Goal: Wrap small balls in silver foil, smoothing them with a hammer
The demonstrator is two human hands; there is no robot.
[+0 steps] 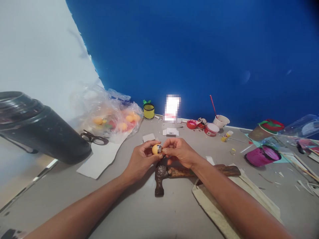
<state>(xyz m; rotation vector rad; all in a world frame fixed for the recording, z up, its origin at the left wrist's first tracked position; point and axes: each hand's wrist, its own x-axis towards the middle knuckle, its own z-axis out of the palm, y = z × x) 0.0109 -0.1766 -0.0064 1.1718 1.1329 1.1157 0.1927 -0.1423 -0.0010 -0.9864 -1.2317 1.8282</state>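
My left hand (142, 158) is closed around a small yellow-orange ball (156, 149) with a shiny silver patch on its right side. My right hand (179, 152) pinches at that silver patch with thumb and fingertips, touching the ball from the right. Both hands hover above the grey table (139, 205). Right under them lies a rusty claw hammer (174, 173), head to the left, wooden handle running right under my right wrist.
A black cylinder (40, 127) lies at left, with scissors (94, 137) and white paper (99, 159) beside it. A plastic bag of orange balls (117, 119), a yellow cup (149, 111), paint pots (211, 129) and a cup with a red stick (221, 120) line the blue wall. Cloth (224, 202) and craft scraps lie right.
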